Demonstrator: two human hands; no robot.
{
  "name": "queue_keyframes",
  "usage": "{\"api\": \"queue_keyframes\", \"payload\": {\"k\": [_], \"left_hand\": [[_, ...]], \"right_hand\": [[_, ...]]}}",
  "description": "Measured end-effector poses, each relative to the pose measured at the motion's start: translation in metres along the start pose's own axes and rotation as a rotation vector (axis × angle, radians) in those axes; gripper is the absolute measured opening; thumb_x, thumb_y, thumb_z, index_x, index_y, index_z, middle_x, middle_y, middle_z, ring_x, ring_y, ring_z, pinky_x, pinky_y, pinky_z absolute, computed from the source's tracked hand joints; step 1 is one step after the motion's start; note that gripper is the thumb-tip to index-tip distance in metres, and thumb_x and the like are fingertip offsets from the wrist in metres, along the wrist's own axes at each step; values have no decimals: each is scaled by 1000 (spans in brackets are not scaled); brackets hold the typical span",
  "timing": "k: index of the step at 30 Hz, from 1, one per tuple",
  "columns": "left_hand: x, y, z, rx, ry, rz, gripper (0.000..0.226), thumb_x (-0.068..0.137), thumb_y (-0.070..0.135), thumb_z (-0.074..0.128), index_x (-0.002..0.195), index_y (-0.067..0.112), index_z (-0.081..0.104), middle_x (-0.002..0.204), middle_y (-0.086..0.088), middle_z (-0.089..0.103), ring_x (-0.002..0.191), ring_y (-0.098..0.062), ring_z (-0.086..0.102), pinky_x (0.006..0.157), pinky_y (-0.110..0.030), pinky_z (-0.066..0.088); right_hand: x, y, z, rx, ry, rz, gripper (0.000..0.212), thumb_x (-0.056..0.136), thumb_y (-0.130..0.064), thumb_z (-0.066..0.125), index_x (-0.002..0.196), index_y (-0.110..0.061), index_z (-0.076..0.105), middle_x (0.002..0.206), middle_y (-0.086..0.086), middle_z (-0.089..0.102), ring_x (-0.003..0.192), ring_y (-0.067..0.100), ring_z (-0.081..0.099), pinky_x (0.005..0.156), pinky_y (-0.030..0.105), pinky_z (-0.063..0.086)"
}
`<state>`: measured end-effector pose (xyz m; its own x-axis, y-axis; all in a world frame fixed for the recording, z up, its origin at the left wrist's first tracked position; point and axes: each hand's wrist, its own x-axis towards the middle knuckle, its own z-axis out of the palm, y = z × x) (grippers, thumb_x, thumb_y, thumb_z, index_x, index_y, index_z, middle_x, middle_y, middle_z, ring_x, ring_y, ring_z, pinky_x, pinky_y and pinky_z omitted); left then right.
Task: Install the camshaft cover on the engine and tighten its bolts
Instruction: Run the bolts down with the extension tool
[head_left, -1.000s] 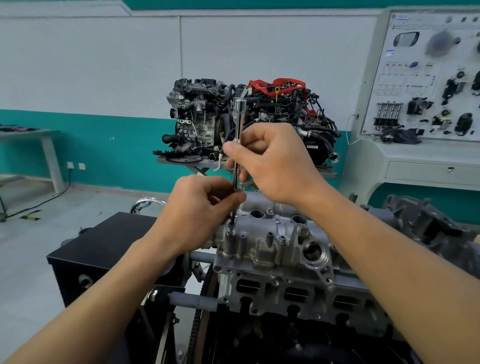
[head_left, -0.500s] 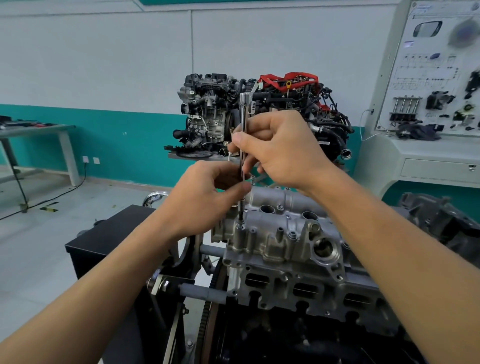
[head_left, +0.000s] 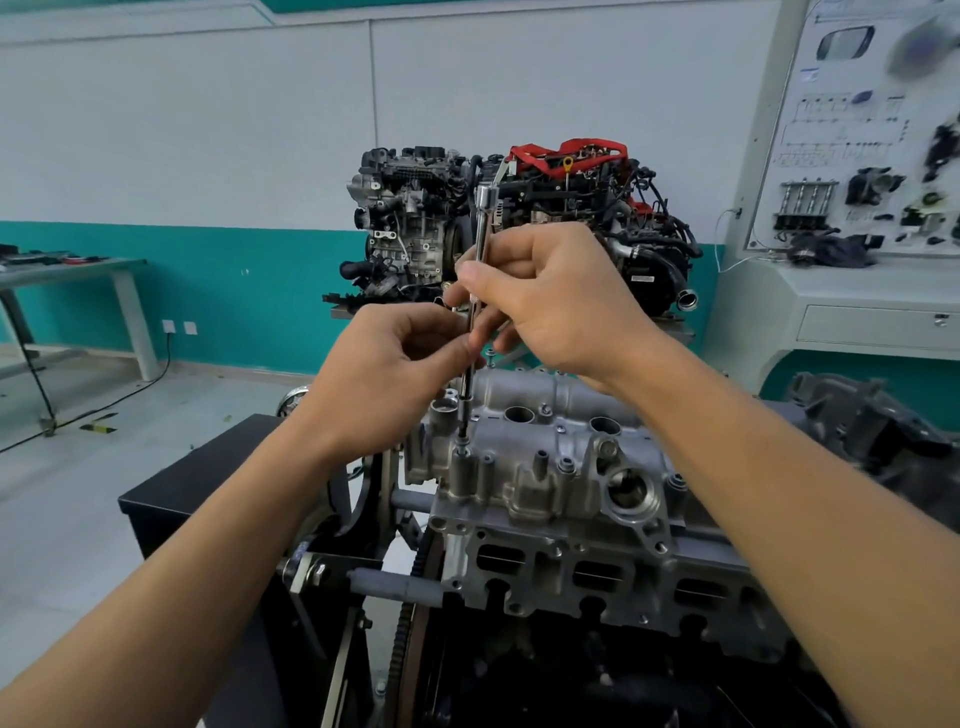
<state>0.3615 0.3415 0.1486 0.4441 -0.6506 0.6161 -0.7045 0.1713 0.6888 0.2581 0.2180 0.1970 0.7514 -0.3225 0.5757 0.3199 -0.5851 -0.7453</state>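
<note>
The silver camshaft cover (head_left: 550, 462) sits on top of the engine (head_left: 597, 587) in front of me. A long chrome extension bar (head_left: 482, 228) stands nearly upright, its lower tip on a bolt (head_left: 462, 442) at the cover's near left corner. My right hand (head_left: 550, 301) pinches the bar's upper half between thumb and fingers. My left hand (head_left: 384, 379) pinches the bar lower down, just above the cover. Other bolts (head_left: 565, 464) stand in the cover's bosses.
A black stand box (head_left: 197, 483) is left of the engine. Two display engines (head_left: 519, 218) stand on a table behind. A white training panel (head_left: 862, 130) with parts fills the right. A grey bench (head_left: 78, 275) stands at the far left, and a dark part (head_left: 857, 421) lies at the right.
My head has moved nearer, so the engine looks larger. Both hands stay on the bar over the same corner bolt, their fingers shifting slightly on the shaft.
</note>
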Motion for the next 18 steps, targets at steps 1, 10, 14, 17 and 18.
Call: {"api": "queue_keyframes", "payload": {"k": [1, 10, 14, 17, 18], "left_hand": [[0, 0, 1, -4, 42, 11, 24, 85, 42, 72, 92, 19, 77, 83, -3, 78, 83, -27, 73, 69, -40, 61], [2, 7, 0, 141, 67, 20, 14, 90, 38, 69, 88, 25, 75, 81, 5, 77, 77, -17, 73, 72, -41, 61], [2, 11, -1, 197, 21, 25, 14, 90, 35, 71, 86, 23, 75, 75, -1, 75, 68, -19, 69, 67, -41, 57], [2, 8, 1, 245, 94, -9, 12, 79, 35, 80, 76, 24, 75, 67, 9, 73, 58, -7, 66, 57, -24, 52], [2, 6, 2, 238, 119, -19, 13, 78, 32, 81, 72, 24, 74, 64, 8, 72, 55, -7, 63, 54, -22, 50]], "right_hand": [[-1, 0, 2, -14, 36, -10, 15, 94, -11, 66, 80, -7, 67, 75, 10, 75, 47, 16, 65, 42, 21, 46], [-3, -3, 3, 11, 50, -11, 17, 94, -16, 67, 90, 1, 70, 81, 18, 73, 49, 14, 60, 44, 20, 46], [-4, -1, 5, -33, 70, -87, 19, 96, -9, 62, 83, 2, 71, 64, 0, 70, 44, 10, 58, 45, 19, 46], [0, 1, 10, -94, 156, -114, 20, 87, -15, 75, 72, -6, 66, 59, 4, 67, 46, 11, 58, 49, 28, 50], [1, 1, 11, -108, 175, -118, 22, 84, -17, 78, 70, -9, 63, 59, 5, 66, 48, 13, 58, 50, 29, 50]]}}
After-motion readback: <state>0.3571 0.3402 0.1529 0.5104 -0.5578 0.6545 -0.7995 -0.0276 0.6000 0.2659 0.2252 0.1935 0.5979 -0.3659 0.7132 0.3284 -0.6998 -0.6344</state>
